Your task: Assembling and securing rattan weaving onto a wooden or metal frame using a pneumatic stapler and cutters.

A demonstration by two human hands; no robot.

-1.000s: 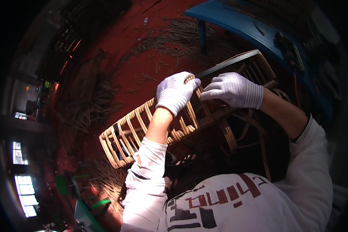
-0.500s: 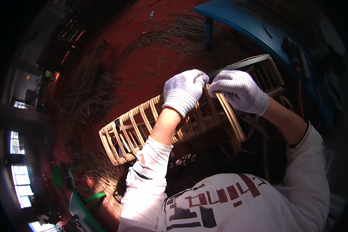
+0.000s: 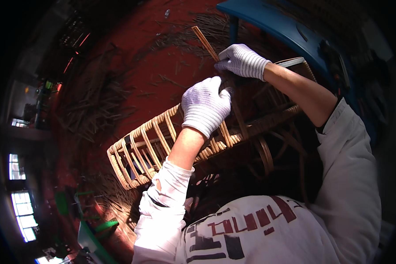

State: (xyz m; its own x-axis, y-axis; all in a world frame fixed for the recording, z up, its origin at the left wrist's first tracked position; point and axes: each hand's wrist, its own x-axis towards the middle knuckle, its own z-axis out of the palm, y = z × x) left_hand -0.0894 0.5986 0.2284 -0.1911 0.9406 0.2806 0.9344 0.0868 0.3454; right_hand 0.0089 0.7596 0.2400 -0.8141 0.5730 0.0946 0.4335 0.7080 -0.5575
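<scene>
Since our right hand (image 3: 243,61) has its fingers pinched round the cane strip (image 3: 204,42), we'd probably draw it snug and flat, no twists, and let our left hand (image 3: 205,105) steady the wicker frame (image 3: 205,152) slanting in front of us; those left fingertips are hidden, so can't tell if they're clamped

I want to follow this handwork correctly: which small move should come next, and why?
Probably the right hand should gently draw the cane strip snug: it grips the strip, whose loose end sticks out beyond the fingers, while the left hand appears to clasp the upper edge of the wicker frame, perhaps steadying it.
</scene>
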